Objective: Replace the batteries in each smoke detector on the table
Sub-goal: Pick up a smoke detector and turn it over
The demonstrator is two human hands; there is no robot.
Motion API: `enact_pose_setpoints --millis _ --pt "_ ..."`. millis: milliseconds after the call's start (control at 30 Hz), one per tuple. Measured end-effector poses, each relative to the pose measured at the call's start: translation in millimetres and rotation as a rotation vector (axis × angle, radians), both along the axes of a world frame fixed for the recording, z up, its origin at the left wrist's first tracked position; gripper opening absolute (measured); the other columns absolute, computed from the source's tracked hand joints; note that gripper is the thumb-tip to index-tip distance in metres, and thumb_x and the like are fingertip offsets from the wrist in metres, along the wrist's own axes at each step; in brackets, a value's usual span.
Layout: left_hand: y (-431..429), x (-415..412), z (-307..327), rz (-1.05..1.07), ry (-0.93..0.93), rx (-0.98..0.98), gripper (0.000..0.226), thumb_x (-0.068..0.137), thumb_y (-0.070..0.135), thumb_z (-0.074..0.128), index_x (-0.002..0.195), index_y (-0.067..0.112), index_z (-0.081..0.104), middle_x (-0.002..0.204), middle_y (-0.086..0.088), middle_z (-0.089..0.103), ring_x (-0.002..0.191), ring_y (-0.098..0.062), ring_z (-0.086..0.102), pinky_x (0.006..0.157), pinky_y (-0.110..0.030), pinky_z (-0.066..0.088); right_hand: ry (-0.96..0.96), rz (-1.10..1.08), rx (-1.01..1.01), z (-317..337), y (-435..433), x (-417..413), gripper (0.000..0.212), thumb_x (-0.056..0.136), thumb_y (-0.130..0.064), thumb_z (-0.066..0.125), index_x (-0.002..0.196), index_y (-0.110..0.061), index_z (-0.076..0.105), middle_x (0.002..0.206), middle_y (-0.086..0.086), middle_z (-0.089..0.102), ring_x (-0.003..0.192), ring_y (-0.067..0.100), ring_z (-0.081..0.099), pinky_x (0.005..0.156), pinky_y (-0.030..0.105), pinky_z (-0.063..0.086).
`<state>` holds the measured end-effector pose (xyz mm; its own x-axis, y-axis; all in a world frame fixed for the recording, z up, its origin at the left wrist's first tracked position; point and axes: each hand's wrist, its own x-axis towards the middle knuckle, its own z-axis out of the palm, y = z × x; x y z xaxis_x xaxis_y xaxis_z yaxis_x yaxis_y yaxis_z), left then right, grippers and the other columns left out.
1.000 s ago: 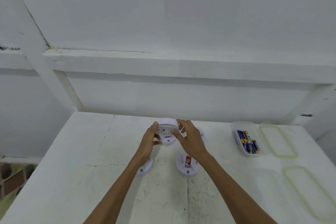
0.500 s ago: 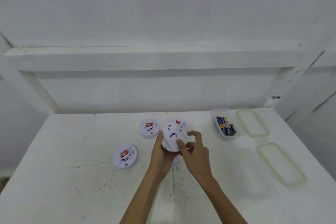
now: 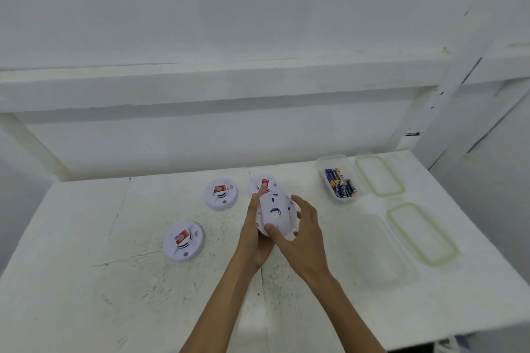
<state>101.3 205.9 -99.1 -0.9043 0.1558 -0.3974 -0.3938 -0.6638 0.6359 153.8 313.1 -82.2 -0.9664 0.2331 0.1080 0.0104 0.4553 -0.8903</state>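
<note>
Smoke detector (image 3: 276, 215) held tilted between left hand (image 3: 256, 233) and right hand (image 3: 304, 233).

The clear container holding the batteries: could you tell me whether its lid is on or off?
Off: the container is open-topped, batteries exposed, and a green-rimmed lid lies beside it.

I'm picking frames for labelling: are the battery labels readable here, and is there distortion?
Head view: soft, so print on the batteries in the clear box is unreadable, the held smoke detector smeared; the wide lens bends the wall ledge; lighting flat, shadows faint.
</note>
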Motion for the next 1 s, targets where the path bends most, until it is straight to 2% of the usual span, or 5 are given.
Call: enact_pose_setpoints --millis 167,233,333,567,1000 --pt "10 7 -4 0.008 -0.119 0.134 0.059 0.097 0.051 0.057 0.145 0.017 0.056 0.143 -0.021 0.059 0.131 -0.042 0.057 0.095 -0.053 0.058 -0.033 -0.073 -0.074 -1 -1 11 0.098 0.072 -0.053 0.083 0.150 -0.029 0.028 0.145 -0.012 0.038 0.121 0.001 0.049 0.080 0.006 0.048" --pt "14 9 -1 -0.016 -0.129 0.186 0.057 0.098 0.048 0.053 0.140 0.010 0.060 0.131 -0.024 0.065 0.116 -0.041 0.066 0.091 -0.052 0.059 -0.016 -0.125 -0.078 0 -3 14 0.096 0.072 -0.055 0.082 0.148 -0.033 0.028 0.146 -0.012 0.038 0.124 0.005 0.050 0.083 0.012 0.052" --pt "23 13 1 -0.027 -0.103 0.154 0.055 0.098 0.047 0.051 0.132 0.005 0.064 0.120 -0.024 0.069 0.099 -0.036 0.072 0.085 -0.047 0.062 0.006 -0.134 0.042 -2 0 14 0.087 0.074 -0.054 0.080 0.142 -0.024 0.036 0.141 -0.007 0.042 0.119 0.009 0.053 0.075 0.001 0.047" --pt "31 11 -10 -0.125 -0.177 0.203 0.057 0.104 0.045 0.051 0.149 0.011 0.050 0.145 -0.022 0.057 0.133 -0.042 0.055 0.101 -0.052 0.055 -0.065 -0.194 0.084 -11 13 12 0.084 0.076 -0.053 0.079 0.142 -0.019 0.042 0.141 -0.003 0.046 0.124 0.015 0.052 0.074 -0.002 0.039" --pt "23 3 -8 -0.115 -0.117 0.166 0.047 0.107 0.039 0.043 0.139 0.008 0.058 0.126 -0.022 0.068 0.106 -0.036 0.071 0.086 -0.047 0.062 0.002 -0.184 0.148 -10 9 5 0.078 0.076 -0.049 0.080 0.141 -0.022 0.046 0.145 -0.006 0.044 0.122 0.003 0.037 0.078 -0.005 0.035"
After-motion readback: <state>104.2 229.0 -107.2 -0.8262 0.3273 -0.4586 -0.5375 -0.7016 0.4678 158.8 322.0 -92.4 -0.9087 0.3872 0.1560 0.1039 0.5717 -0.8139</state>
